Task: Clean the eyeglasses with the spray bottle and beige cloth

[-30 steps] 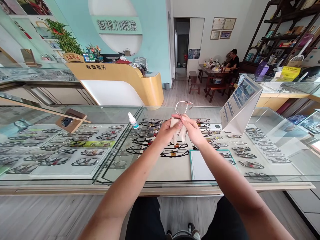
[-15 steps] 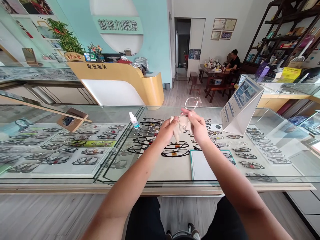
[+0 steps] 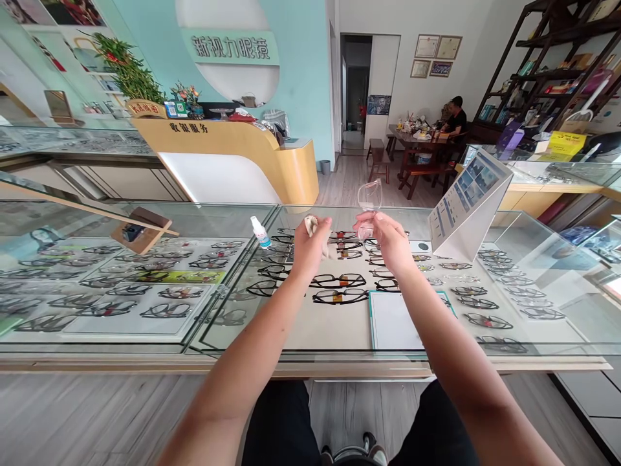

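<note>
Bunched in my left hand [image 3: 310,244] is a pale cleaning cloth [image 3: 329,250], part of it poking out above and beside the fingers. My right hand [image 3: 389,239] pinches a pair of clear-framed eyeglasses [image 3: 370,195], held upright above the glass counter with one lens raised over the fingers. The fingers hide part of the frame. Cloth and eyeglasses are apart, with a gap between the hands. A small white spray bottle [image 3: 260,233] with a blue band stands on the counter to the left of my left hand.
Under the hands is a glass display case [image 3: 301,330] with rows of eyeglasses inside. A white-topped pad [image 3: 394,323] lies in front of my right forearm. A display stand [image 3: 468,207] rises at the right, a wooden stand [image 3: 140,233] at the left. A person [image 3: 456,120] sits at a far table.
My hands have moved apart. The cloth has come away from the eyeglasses and is now crumpled in my left hand, while the eyeglasses have turned more upright in my right.
</note>
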A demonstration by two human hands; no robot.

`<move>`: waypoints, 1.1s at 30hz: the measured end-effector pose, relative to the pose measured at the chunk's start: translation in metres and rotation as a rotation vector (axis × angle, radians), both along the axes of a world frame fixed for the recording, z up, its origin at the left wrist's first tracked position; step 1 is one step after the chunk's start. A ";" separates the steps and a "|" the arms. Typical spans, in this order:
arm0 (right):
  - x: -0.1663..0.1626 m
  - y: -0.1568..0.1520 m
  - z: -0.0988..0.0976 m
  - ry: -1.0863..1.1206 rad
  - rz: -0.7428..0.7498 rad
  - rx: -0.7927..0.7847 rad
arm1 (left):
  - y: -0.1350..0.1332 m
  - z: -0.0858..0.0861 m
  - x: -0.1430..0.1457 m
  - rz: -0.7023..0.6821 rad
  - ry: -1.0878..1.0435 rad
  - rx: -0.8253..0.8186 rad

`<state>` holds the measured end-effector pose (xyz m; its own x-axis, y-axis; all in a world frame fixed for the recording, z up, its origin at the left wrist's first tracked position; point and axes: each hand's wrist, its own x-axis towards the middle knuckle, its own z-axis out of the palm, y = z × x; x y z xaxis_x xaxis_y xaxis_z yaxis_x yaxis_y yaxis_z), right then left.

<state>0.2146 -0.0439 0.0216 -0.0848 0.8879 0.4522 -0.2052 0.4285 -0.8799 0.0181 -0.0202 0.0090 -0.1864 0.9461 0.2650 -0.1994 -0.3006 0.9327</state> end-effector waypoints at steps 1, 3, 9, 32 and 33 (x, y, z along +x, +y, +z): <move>0.001 -0.001 0.002 -0.045 0.027 0.000 | -0.003 0.001 -0.001 0.041 0.086 0.064; 0.004 -0.004 0.005 -0.134 0.084 0.009 | -0.008 0.002 -0.003 0.127 0.265 0.201; 0.015 -0.007 0.014 -0.321 0.179 0.001 | -0.011 -0.002 -0.008 0.224 0.673 0.670; 0.023 -0.006 0.009 -0.478 -0.162 0.229 | 0.001 -0.017 -0.016 0.395 0.869 0.880; 0.023 -0.004 0.007 -0.459 -0.277 0.328 | 0.001 -0.017 -0.016 0.434 0.842 0.868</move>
<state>0.2380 -0.0480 0.0287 -0.1212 0.7256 0.6773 0.3196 0.6746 -0.6655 0.0017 -0.0187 -0.0083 0.0907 0.3096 0.9465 0.6197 -0.7616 0.1897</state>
